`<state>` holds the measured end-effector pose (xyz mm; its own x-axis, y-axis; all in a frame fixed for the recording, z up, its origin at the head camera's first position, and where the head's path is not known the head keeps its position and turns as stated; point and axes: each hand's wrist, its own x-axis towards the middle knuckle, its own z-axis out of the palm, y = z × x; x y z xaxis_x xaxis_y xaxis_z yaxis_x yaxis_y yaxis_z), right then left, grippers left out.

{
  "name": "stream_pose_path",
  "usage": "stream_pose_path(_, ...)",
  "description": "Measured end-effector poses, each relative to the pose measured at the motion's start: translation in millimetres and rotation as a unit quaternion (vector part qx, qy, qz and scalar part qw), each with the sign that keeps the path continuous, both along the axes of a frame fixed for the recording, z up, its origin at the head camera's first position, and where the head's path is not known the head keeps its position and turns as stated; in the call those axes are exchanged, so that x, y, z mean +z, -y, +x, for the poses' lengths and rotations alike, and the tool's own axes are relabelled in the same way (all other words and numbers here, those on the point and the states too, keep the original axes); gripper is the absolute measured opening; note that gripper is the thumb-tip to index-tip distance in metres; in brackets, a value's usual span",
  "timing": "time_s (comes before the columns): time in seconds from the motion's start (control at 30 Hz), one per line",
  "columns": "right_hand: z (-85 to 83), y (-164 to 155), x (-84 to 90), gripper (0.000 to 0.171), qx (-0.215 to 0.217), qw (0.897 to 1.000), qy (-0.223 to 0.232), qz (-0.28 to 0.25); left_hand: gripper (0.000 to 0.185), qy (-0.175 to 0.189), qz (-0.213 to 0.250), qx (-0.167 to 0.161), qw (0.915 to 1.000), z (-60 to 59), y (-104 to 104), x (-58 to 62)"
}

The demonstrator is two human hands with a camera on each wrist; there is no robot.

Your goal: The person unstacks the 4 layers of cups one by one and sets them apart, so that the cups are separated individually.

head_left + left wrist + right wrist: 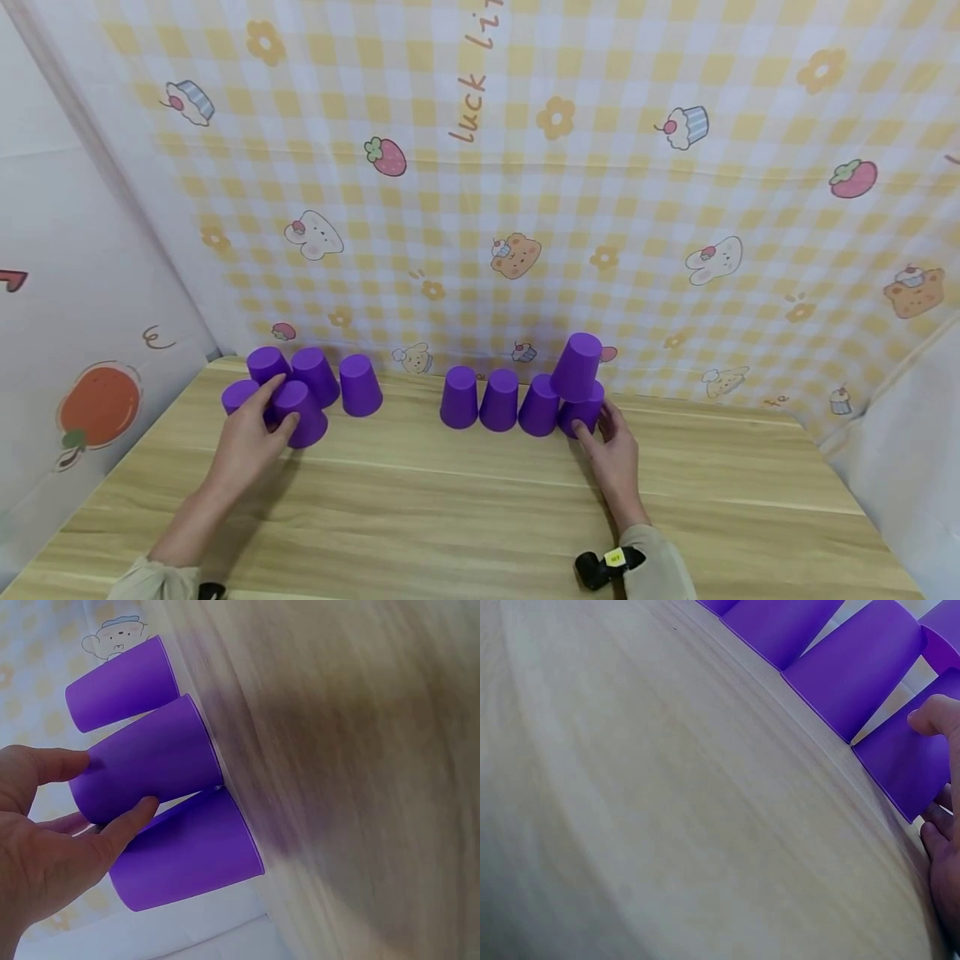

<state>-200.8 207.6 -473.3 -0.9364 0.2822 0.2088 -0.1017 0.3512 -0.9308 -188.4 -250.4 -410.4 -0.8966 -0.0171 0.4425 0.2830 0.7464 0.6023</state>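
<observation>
At the left of the wooden table [465, 508], the left hand [251, 437] curls thumb and fingers round one upturned purple cup [300, 412] in a cluster. The right hand [615, 450] pinches the end cup [583, 412] of the right-hand row, beneath a stacked cup [577, 367].

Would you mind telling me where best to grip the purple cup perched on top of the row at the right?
Probably the top cup by its side wall near the closed top, fingers coming down from above. It sits upside down and tilted on the row, so a sideways push could topple it.
</observation>
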Motion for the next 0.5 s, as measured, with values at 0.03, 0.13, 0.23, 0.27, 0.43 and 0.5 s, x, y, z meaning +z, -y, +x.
stream_pose_path(0.03, -0.4, 0, -0.4, 0.060, 0.000, 1.000, -0.001, 0.001, 0.057, -0.003, -0.001, 0.000, 1.0000, 0.5, 0, 0.7)
stream_pose_path(0.13, -1.4, -1, -1.3, 0.061, -0.003, 1.000, -0.002, 0.005, 0.057, -0.014, -0.003, 0.000, 0.9999, 2.1, -2, 4.1)
stream_pose_path(0.23, -1.4, -1, -1.5, 0.061, -0.006, 1.000, -0.003, 0.008, 0.055, -0.031, -0.002, 0.005, 0.9995, 4.0, -5, 9.6)
stream_pose_path(0.27, -1.2, -1, -1.5, 0.061, -0.007, 1.000, -0.002, 0.009, 0.053, -0.037, 0.002, 0.009, 0.9993, 4.6, -6, 11.8)
stream_pose_path(0.43, -0.4, 0, -0.9, 0.062, -0.009, 1.000, -0.001, 0.006, 0.042, -0.071, 0.049, 0.033, 0.9957, 6.4, -11, 24.1)
stream_pose_path(0.5, -1.0, 1, -1.1, 0.062, -0.009, 1.000, -0.001, 0.004, 0.040, -0.083, 0.069, 0.041, 0.9934, 6.0, -14, 28.7)
